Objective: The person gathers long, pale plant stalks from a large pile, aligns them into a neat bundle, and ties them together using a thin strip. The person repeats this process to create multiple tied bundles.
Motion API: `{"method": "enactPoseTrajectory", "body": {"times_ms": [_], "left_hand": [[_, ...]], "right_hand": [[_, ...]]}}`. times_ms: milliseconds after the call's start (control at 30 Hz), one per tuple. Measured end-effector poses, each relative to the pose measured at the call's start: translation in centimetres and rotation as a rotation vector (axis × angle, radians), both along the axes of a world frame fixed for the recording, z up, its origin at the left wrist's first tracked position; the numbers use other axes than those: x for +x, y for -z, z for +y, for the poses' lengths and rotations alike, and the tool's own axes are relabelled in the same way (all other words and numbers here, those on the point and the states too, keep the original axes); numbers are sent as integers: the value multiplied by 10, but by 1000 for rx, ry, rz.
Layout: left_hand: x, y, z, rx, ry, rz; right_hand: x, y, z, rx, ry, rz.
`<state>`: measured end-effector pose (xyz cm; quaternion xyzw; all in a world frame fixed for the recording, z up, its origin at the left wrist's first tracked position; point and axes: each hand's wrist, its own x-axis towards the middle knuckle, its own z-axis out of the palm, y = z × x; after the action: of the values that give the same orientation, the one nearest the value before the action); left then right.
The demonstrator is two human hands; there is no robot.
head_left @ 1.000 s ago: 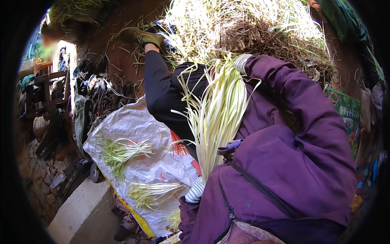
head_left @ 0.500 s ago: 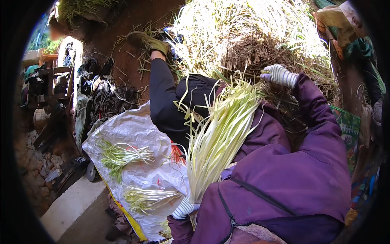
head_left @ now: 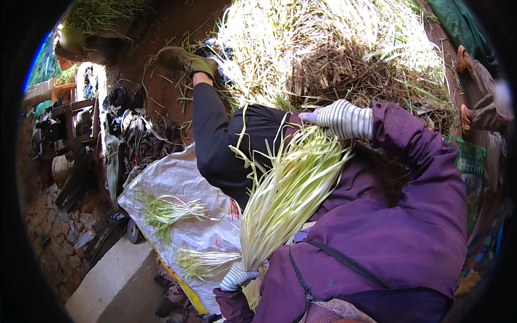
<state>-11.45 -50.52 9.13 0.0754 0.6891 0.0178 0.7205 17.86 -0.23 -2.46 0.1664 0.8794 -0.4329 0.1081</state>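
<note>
A long, loose bundle of leafy chives (head_left: 291, 188), white at the stalks and yellow-green at the tips, lies slantwise across my lap. My left hand (head_left: 237, 276), in a striped glove, is closed around the stalk end low in the picture. At the upper end, my right hand (head_left: 342, 119), also gloved, is closed over the leaf tips, with its fingers partly hidden. Left of the bundle, a smaller bunch of green stalks (head_left: 169, 212) and a second small bunch (head_left: 204, 262) rest on a white plastic sack (head_left: 177, 177).
A big heap of straw and dry leaves (head_left: 344, 59) lies beyond my knees, brightly sunlit. A concrete block (head_left: 116, 274) stands at the lower left, beside a small wheel (head_left: 133, 231). Another person's sandalled foot (head_left: 466, 116) shows at the right. More greens (head_left: 102, 19) sit at upper left.
My right hand has come down and left from beside the straw onto the leaf tips. The left hand keeps its hold on the stalks. The view has shifted slightly.
</note>
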Motion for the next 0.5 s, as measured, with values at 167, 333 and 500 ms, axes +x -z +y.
{"method": "enactPoseTrajectory", "body": {"times_ms": [167,333,500], "left_hand": [[5,-7,19,-118,60,8],[26,5,29,30,249,159],[40,-8,11,173,215,259]], "right_hand": [[14,-29,-9,522,-30,57],[5,16,-2,459,152,-56],[68,71,61,222,641,-155]]}}
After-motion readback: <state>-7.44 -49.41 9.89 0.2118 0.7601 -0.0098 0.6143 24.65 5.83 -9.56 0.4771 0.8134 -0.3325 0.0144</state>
